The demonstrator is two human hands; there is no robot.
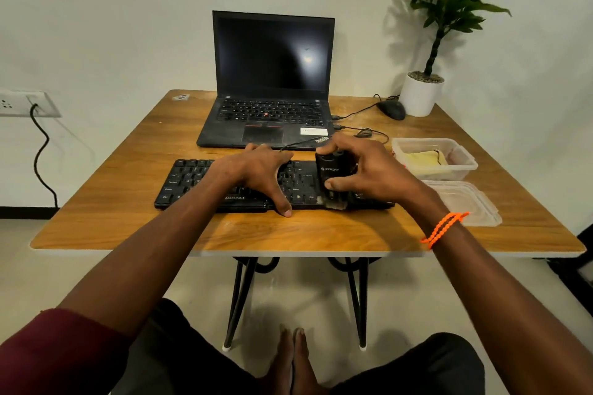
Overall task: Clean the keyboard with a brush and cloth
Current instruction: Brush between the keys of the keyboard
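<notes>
A black keyboard [192,183] lies across the middle of the wooden table [128,228]. My left hand [256,175] rests flat on its middle keys, fingers spread, thumb reaching down over the front edge. My right hand [365,167] grips a black brush [332,170] with a wide body, thumb across its front. The pale bristles touch the keyboard's front edge, right of centre. A yellow cloth [423,159] lies inside an open clear plastic box [465,170] to the right.
An open black laptop [272,90] stands behind the keyboard, cables running from its right side to a black mouse [393,110]. The box's clear lid [465,205] lies at the table's right front. A potted plant [420,96] occupies the far right corner.
</notes>
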